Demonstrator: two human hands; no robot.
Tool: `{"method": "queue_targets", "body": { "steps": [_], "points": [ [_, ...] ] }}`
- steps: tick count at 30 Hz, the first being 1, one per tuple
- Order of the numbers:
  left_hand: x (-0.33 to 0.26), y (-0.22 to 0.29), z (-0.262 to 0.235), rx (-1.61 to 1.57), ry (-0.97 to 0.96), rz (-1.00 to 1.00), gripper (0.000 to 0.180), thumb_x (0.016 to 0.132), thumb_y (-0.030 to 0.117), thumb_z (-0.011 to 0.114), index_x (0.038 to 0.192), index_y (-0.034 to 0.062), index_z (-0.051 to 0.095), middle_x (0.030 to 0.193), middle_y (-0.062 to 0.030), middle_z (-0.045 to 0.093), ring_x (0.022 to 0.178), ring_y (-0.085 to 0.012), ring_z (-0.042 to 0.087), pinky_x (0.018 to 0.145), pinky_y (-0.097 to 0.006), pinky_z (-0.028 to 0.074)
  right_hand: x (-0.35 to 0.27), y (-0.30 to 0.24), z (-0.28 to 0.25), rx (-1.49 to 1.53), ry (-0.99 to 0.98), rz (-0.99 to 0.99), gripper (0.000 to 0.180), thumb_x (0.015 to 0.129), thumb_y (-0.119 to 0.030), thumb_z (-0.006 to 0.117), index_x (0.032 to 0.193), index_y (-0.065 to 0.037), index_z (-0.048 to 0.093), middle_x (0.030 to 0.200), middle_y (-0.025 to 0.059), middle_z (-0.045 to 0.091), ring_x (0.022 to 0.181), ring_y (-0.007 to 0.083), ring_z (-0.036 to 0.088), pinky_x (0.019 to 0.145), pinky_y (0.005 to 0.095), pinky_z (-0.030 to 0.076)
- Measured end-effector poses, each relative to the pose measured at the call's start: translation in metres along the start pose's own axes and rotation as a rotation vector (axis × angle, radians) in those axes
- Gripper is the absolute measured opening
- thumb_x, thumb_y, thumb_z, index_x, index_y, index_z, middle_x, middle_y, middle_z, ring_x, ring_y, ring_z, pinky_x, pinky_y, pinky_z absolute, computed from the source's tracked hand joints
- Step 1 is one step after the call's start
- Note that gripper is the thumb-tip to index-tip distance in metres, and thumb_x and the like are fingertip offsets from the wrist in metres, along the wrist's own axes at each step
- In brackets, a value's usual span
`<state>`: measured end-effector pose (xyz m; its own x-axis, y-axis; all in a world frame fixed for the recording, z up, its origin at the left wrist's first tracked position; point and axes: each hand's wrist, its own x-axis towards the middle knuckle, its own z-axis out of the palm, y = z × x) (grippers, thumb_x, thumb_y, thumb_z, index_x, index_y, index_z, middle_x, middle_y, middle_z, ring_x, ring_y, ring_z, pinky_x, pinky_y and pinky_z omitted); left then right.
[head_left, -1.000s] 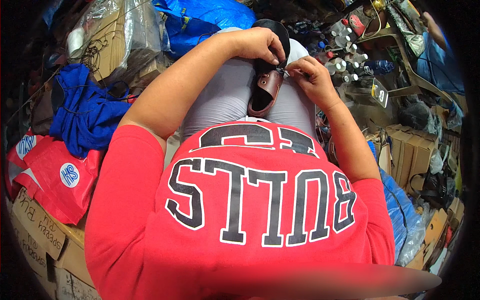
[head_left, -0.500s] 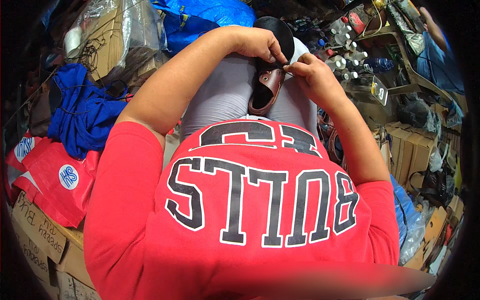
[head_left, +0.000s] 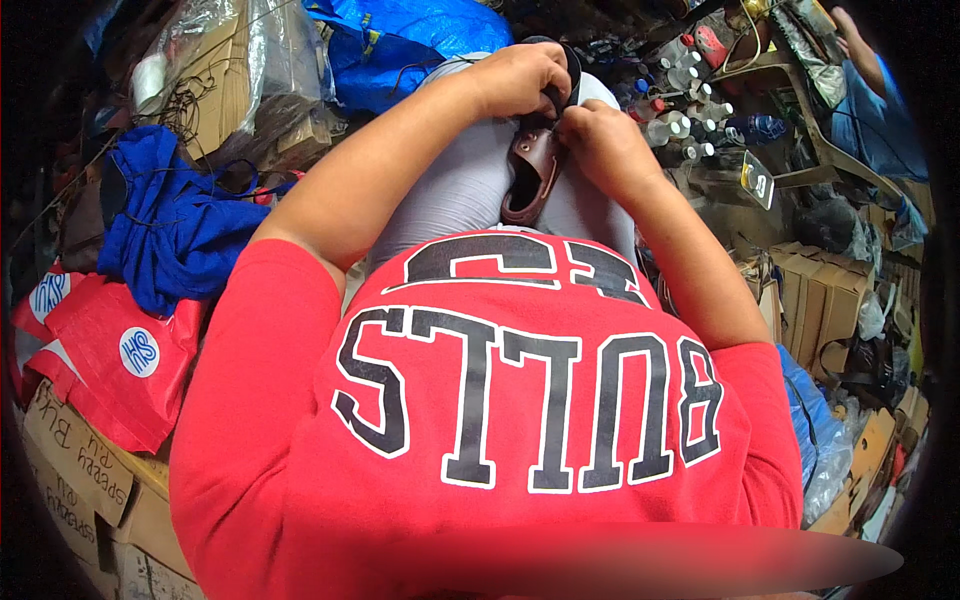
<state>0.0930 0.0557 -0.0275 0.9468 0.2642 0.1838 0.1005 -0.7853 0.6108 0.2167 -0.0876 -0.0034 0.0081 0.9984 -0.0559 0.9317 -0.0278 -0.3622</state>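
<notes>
Glare whitened the blue plastic left of the left grip; far below, the red shirt ended in blur.

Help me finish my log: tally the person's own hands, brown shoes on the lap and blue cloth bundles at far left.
Own hands: 2 (left hand, right hand)
Brown shoe: 1
Blue cloth bundle: 1
Total: 4
</notes>
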Motion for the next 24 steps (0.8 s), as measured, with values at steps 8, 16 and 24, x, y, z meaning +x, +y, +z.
{"method": "queue_targets", "body": {
  "steps": [8, 16, 24],
  "points": [
    [-0.063, 0.023, -0.011, 0.128, 0.246, -0.169, 0.044, 0.065, 0.022, 0.078, 0.103, 0.0102, 0.06, 0.119, -0.0106, 0.05, 0.105, -0.031, 0.053, 0.087, -0.037, 0.045, -0.022, 0.038, -0.013, 0.694, -0.068, 0.192, 0.02, 0.082, -0.02, 0.066, 0.096, -0.005, 0.068, 0.089, 0.0031, 0.055, 0.085, 0.0151, 0.053, 0.079, 0.0266, 0.041],
    [-0.088, -0.012, -0.048, 0.064, 0.241, -0.359, 0.014, 0.081, 0.016, 0.063, 0.087, 0.0026, 0.062, 0.077, -0.0106, 0.062, 0.073, -0.0202, 0.059, 0.068, -0.032, 0.047, -0.018, 0.08, 0.024, 0.78, 0.547, 0.28, 0.023, 0.085, -0.022, 0.06, 0.076, -0.001, 0.059, 0.08, 0.0094, 0.057, 0.079, 0.0215, 0.056, 0.07, 0.0293, 0.045],
    [-0.059, 0.032, -0.038, -1.876, 0.825, -0.538, 0.042, 0.097, 0.036, 0.04, 0.068, 0.0101, 0.055, 0.07, -0.0052, 0.055, 0.071, -0.0133, 0.05, 0.068, -0.031, 0.04, -0.014, 0.068, 0.02, 2.334, 0.394, 0.404, 0.038, 0.095, -0.038, 0.043, 0.073, -0.008, 0.052, 0.067, 0.0034, 0.049, 0.065, 0.0166, 0.048, 0.072, 0.0363, 0.042]
  ]
}}
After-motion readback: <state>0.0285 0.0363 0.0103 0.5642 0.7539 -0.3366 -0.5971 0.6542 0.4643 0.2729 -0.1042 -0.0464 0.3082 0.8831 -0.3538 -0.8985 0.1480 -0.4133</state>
